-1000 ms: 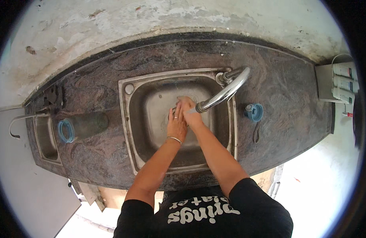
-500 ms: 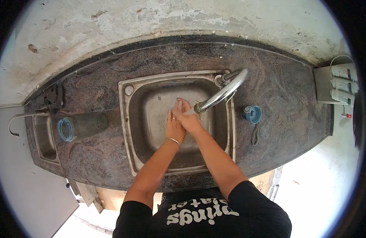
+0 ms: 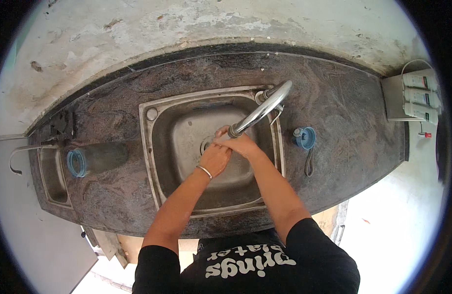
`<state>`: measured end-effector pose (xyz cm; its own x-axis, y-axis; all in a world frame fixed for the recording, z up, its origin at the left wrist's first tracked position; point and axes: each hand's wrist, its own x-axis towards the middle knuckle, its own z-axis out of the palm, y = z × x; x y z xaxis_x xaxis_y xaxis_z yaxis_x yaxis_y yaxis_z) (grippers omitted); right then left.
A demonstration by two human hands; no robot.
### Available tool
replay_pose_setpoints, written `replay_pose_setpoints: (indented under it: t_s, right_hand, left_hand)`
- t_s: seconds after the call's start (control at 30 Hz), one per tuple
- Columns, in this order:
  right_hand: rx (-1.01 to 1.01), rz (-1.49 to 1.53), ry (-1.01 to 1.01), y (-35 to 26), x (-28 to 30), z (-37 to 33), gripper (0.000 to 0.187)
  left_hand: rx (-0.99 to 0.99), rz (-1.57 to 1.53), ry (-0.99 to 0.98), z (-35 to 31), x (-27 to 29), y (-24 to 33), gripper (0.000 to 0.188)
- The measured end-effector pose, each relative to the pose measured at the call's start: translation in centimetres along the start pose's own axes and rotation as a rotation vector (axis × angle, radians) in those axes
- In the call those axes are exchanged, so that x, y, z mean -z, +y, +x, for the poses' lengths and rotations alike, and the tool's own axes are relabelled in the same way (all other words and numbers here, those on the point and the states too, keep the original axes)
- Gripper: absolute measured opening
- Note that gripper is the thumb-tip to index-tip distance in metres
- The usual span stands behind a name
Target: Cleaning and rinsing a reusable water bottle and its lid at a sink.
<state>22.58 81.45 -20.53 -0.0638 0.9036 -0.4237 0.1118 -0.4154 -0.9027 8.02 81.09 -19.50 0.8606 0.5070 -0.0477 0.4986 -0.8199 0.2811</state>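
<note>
My left hand (image 3: 215, 158) and my right hand (image 3: 240, 145) are together over the steel sink (image 3: 179, 122). The left fingers are bent and pressed together, with their tips hidden under the right hand. Across them lies my right hand, closed against the left; a fingertip or two of it shows beyond the spout. Directly over the right hand hangs the end of the curved chrome tap (image 3: 262, 113). No water stream can be made out from here. A round drain (image 3: 205, 145) shows just past the left hand. A bangle (image 3: 204, 171) circles my left wrist.
Left of the sink, a dark translucent bottle (image 3: 101, 159) with a blue neck ring lies on its side. To the right is a blue bottle lid (image 3: 304, 137) with a strap. A small basin (image 3: 53, 174) is at far left, white bottles (image 3: 421, 98) at far right.
My hands have shifted from rubbing with fingers stretched to a closer clasp, the left lower down. The pale stream seen under the tap is no longer visible. The whole view has shifted slightly.
</note>
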Motion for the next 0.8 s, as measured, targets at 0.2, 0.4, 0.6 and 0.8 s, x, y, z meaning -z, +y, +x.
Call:
replay_pose_setpoints:
  t_s: [0.2, 0.4, 0.6, 0.8]
  right_hand:
    - [0.201, -0.073, 0.220, 2.9, -2.3, 0.8, 0.032]
    - [-0.333, 0.620, 0.115, 5.3, -0.6, 1.7, 0.033]
    - [-0.366, 1.068, -0.172, -1.7, -3.2, 0.6, 0.032]
    - [-0.228, 0.960, 0.151, 0.8, -4.8, 2.1, 0.033]
  left_hand:
    - [-0.017, 0.121, -0.217, 0.0, -0.9, -0.6, 0.020]
    - [0.001, -0.259, 0.199, 1.0, 1.6, 0.6, 0.017]
    - [0.766, -1.531, 0.744, 2.4, -5.0, -1.7, 0.016]
    - [0.900, -1.260, 0.863, 4.7, -5.7, -1.0, 0.027]
